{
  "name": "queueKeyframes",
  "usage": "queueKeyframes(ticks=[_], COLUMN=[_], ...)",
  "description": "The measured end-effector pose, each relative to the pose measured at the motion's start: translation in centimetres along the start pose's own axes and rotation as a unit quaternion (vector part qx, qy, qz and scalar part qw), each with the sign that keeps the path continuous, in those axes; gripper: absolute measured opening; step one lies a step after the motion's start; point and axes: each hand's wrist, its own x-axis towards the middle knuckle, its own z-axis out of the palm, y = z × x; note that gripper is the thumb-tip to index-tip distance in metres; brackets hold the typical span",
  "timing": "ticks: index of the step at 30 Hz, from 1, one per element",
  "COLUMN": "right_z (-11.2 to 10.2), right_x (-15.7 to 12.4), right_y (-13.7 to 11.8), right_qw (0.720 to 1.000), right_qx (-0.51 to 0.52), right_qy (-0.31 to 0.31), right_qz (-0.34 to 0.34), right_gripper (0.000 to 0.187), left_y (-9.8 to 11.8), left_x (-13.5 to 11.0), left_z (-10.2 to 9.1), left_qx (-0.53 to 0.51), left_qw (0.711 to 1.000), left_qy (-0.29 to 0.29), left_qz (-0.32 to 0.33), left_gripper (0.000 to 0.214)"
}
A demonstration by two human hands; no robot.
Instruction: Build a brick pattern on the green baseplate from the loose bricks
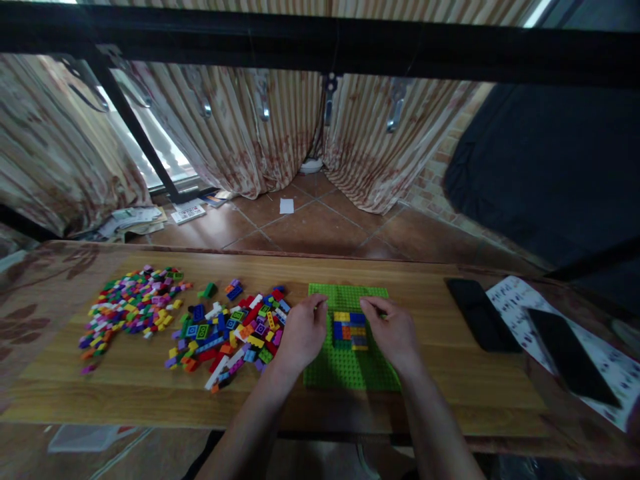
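Flanking a small patch of coloured bricks (351, 331), the person's two bare hands are hovering over a green studded baseplate (345, 373) on the wooden worktop (440, 407). The left hand (306, 327) is curling at the patch's left side, its thumb and forefinger coming narrowly together near the plate's upper half; whether it is gripping a brick I cannot tell. The right hand (393, 327) is bending in from the other side, thumb and forefinger pinching close beside the patch's upper right corner, and again I cannot tell if anything is sitting between them. The patch itself is resting around the middle of the baseplate, its yellow, blue, orange and green pieces lying tightly side by side. Just left of the left hand, a loose heap of mixed bricks (235, 337) is spreading over the wood, and farther left a second heap of smaller-looking pieces (135, 300) is lying. Well to the right, a dark phone-like slab (483, 317) is lying near the worktop's edge, while another dark slab (575, 357) is resting on a printed white sheet (515, 300). Beyond the worktop, striped curtains (280, 140) are hanging down towards the tiled floor (320, 230).
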Motion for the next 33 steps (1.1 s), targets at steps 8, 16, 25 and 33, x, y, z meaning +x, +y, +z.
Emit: queueKeyframes(ticks=[8, 16, 25, 33], right_z=[1.7, 1.8, 1.6, 1.1], right_x=[-0.7, -0.4, -0.2, -0.5], right_y=[0.1, 0.2, -0.3, -0.5], right_qw=[0.999, 0.999, 0.997, 0.997], right_qx=[-0.007, 0.002, -0.009, -0.015], right_qy=[-0.025, -0.053, -0.073, -0.066], right_qz=[-0.026, 0.012, 0.024, -0.029], right_gripper=[0.025, 0.027, 0.03, 0.028], left_y=[0.2, 0.8, 2.0, 3.1], left_x=[-1.4, -2.5, -3.1, -3.3], left_z=[0.2, 0.7, 0.9, 0.9], left_qx=[-0.048, -0.094, -0.174, -0.233], left_qw=[0.999, 0.996, 0.984, 0.968], left_qy=[0.025, 0.004, -0.002, 0.026], left_qz=[0.006, 0.004, 0.041, 0.084], left_gripper=[0.025, 0.026, 0.027, 0.025])
